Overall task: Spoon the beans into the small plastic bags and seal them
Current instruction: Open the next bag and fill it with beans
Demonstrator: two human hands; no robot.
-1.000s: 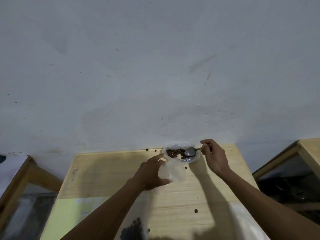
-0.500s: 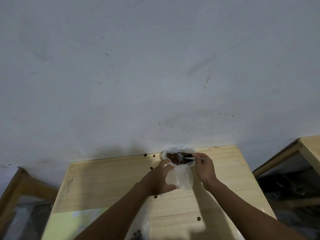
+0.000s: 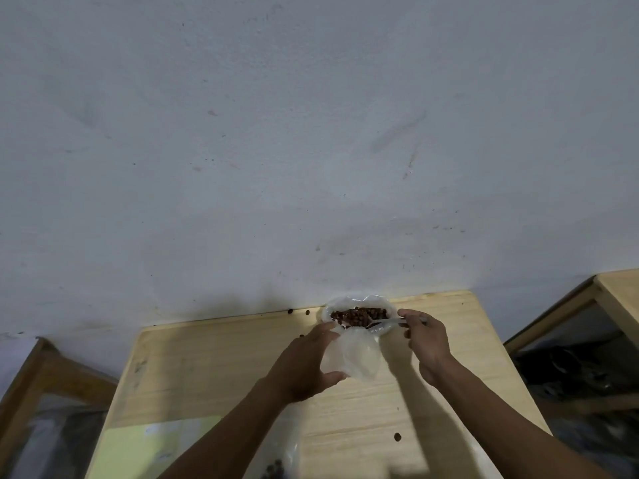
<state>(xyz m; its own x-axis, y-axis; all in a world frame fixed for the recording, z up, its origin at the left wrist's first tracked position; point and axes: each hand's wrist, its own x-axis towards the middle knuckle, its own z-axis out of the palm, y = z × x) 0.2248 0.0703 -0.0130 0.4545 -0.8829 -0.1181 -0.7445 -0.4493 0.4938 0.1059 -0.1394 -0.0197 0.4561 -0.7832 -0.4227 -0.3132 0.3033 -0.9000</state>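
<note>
**Beans at the wall, a bag held open beside them**

The wooden table [image 3: 345, 409] filled the lower middle of the frame, its far edge against a pale, scuffed wall [image 3: 311, 133]. At that far edge, lower centre, sat a white plastic bag [image 3: 377, 302] rolled open, with the brown beans [image 3: 356, 314] heaped inside. The right hand [image 3: 427, 344] pinched the handle of a spoon [image 3: 387, 321], its bowl end down among the beans. Just in front of them, the left hand [image 3: 304, 363] held a small clear bag [image 3: 356, 357], thumb below and fingers curled over its upper edge. Its grip was closed on the plastic. Whether any beans lay inside that bag I could not tell.

A few stray beans [image 3: 397, 436] dotted the table. A yellowish sheet [image 3: 145, 447] lay at the lower left; its faint markings were too blurred to read. No brand or label was legible anywhere.
</note>
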